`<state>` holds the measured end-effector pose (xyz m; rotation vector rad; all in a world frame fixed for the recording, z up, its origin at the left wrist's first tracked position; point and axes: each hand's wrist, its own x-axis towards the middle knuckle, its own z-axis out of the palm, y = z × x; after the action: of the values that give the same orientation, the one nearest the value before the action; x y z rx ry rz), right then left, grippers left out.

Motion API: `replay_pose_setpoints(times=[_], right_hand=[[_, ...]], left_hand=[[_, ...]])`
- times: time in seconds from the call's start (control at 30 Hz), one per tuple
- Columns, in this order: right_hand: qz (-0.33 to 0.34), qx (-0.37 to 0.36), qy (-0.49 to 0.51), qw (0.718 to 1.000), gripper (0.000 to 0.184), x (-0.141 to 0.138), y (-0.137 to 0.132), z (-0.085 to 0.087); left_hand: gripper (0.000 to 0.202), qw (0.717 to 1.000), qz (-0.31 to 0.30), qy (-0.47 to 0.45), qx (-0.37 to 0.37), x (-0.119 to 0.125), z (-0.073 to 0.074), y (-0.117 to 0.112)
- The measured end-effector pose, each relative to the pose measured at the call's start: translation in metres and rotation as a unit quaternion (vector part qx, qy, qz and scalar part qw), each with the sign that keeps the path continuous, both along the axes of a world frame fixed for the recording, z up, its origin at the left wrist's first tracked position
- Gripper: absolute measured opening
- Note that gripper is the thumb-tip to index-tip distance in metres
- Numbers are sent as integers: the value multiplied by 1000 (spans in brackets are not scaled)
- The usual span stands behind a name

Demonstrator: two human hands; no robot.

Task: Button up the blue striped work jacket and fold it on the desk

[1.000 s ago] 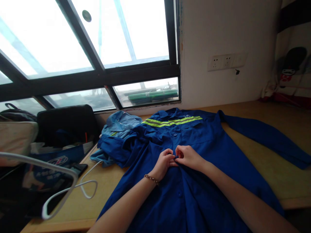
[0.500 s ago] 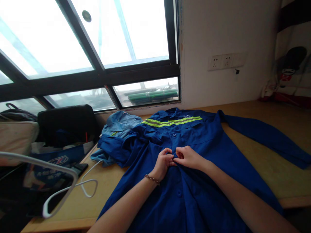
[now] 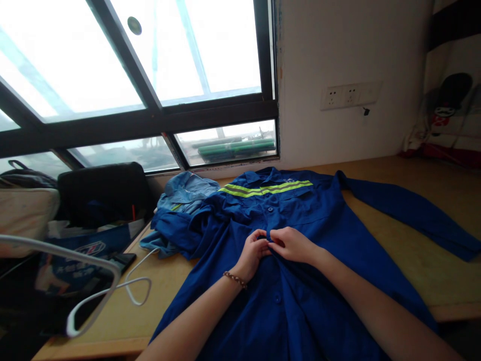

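Observation:
A blue work shirt with a yellow-green reflective stripe lies spread over the table, collar at the far side. At the middle of its front opening, my left hand and my right hand pinch the fabric edges, fingertips nearly touching. Both hands are closed on the shirt front. Whatever sits between the fingertips is hidden. One button shows above the hands and another button below them. A beaded bracelet circles my left wrist.
Light blue clothing is heaped at the table's left rear, beneath the shirt's left sleeve. A white cable and a dark phone-like object lie at the left edge. Bags stand beyond. Window and wall sockets are behind the table.
My right-hand fingers have shifted very slightly at the shirt's front edge. Both hands keep the same place, and the shirt lies as before.

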<state>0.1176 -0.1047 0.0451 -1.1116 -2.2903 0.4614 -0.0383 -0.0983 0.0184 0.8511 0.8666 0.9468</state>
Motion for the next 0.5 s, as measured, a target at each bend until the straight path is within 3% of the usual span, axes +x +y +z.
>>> replay_pose_setpoints(times=[0.13, 0.23, 0.5], right_hand=[[23, 75, -62, 995, 13, 0, -4, 7], [31, 84, -82, 993, 9, 0, -5, 8], [-73, -64, 29, 995, 26, -9, 6, -12]], left_hand=[[32, 1000, -9, 0, -3, -2, 0, -1], [39, 1000, -25, -13, 2, -2, -1, -4], [44, 996, -39, -10, 77, 3, -9, -4]])
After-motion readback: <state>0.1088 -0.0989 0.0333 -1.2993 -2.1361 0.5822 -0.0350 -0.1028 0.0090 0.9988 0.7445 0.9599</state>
